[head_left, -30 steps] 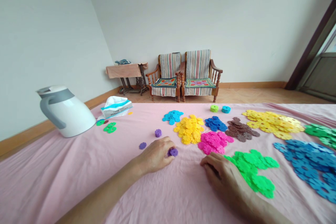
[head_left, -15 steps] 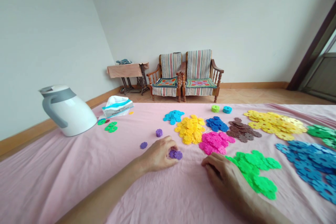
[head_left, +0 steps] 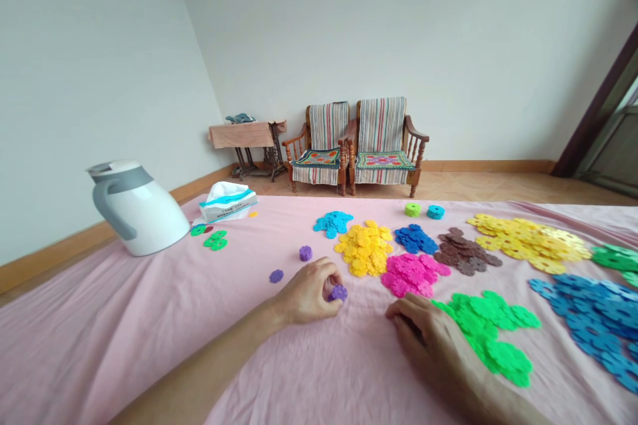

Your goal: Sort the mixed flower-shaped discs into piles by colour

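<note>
My left hand (head_left: 310,293) rests on the pink cloth, thumb and fingers closed around a small group of purple flower-shaped discs (head_left: 339,293). Beyond it stands a short purple stack (head_left: 306,253), and a single purple disc (head_left: 276,275) lies to its left. My right hand (head_left: 419,322) lies on the cloth with its fingers curled down; whether anything is under them is hidden. It is beside the bright green pile (head_left: 491,329) and just below the pink pile (head_left: 413,273). A yellow pile (head_left: 365,249) sits beyond the space between my hands.
Light blue (head_left: 331,223), dark blue (head_left: 415,239) and brown (head_left: 463,251) piles lie farther back, near lime (head_left: 413,210) and cyan (head_left: 435,212) stacks. Larger yellow (head_left: 531,240) and blue (head_left: 593,315) piles are right. A white jug (head_left: 149,216) and tissue box (head_left: 228,202) stand left.
The purple discs at my left fingertips, spread side by side before, now sit closer together. The whole view has shifted slightly; my right hand keeps its pose.
</note>
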